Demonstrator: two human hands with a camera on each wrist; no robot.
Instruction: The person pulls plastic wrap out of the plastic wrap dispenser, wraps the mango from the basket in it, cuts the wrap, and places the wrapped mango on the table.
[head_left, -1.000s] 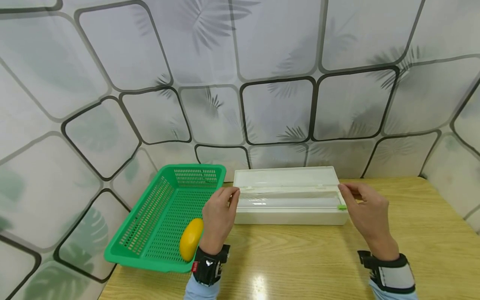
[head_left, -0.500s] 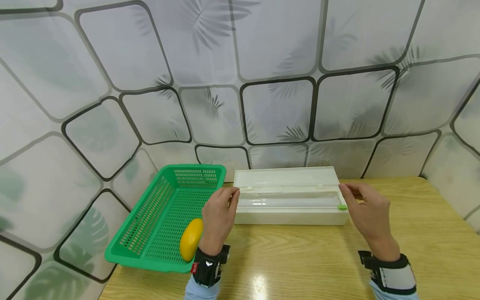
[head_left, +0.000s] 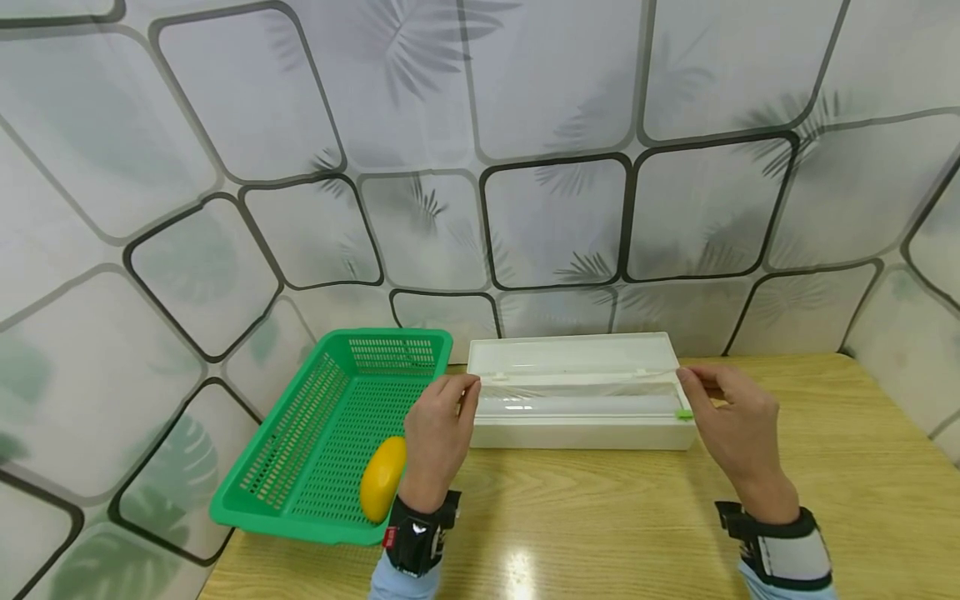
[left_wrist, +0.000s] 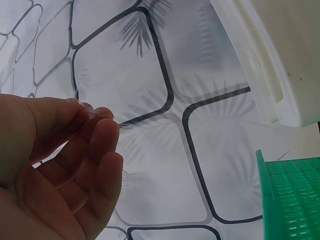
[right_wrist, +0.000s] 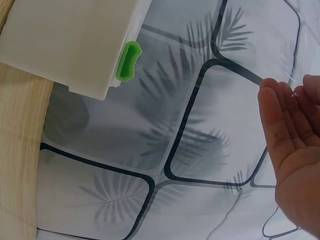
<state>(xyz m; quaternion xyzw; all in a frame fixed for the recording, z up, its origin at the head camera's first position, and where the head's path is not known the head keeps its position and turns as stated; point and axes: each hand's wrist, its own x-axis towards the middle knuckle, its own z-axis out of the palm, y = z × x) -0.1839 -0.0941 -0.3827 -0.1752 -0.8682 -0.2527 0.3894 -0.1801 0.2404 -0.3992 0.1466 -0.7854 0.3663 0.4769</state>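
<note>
A white cling film dispenser box (head_left: 581, 433) sits on the table with its lid (head_left: 570, 354) raised at the back. Clear cling film (head_left: 577, 388) stretches above the roll between both hands. At the box's left end, my left hand (head_left: 441, 433) pinches one corner of the film between thumb and fingers. My right hand (head_left: 735, 425) pinches the other corner by the right end. A green slide cutter (head_left: 683, 414) sits on the box's front rail at the right; it also shows in the right wrist view. The film is barely visible at the fingertips in both wrist views.
To the left stands a green plastic basket (head_left: 273, 527) with a yellow mango-like fruit (head_left: 382, 479) in it, partly behind the left hand. The wooden table (head_left: 600, 517) extends in front and to the right. A patterned wall covering (head_left: 555, 225) rises close behind the box.
Both hands stay almost in place, still pinching the film. The stretched film's edge has shifted slightly above the roll.
</note>
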